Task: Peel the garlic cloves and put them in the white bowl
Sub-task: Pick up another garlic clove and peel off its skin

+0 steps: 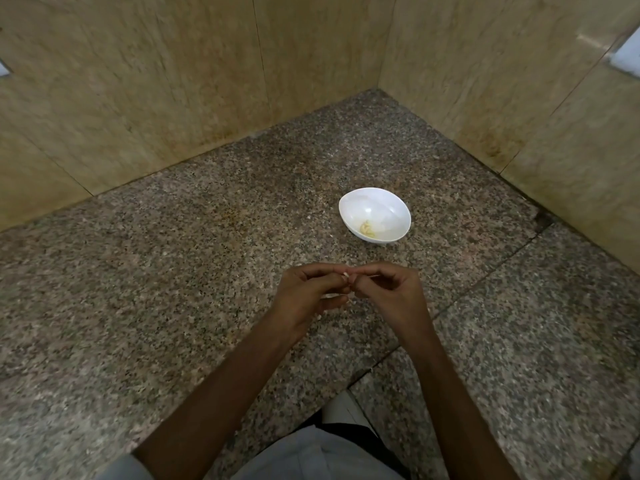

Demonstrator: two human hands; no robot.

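Observation:
Both my hands meet above the granite counter, fingertips together. My left hand [308,296] and my right hand [391,292] pinch a small pale garlic clove [345,274] between them; most of the clove is hidden by the fingers. A white bowl [388,206] stands on the counter just beyond and to the right of my hands. A few peeled yellowish cloves [367,229] lie in its bottom.
The speckled granite counter [173,271] fills a corner, with beige stone walls [173,81] behind and to the right. Small white peel flakes [318,317] lie on the counter under my hands. The counter's front edge is near my body.

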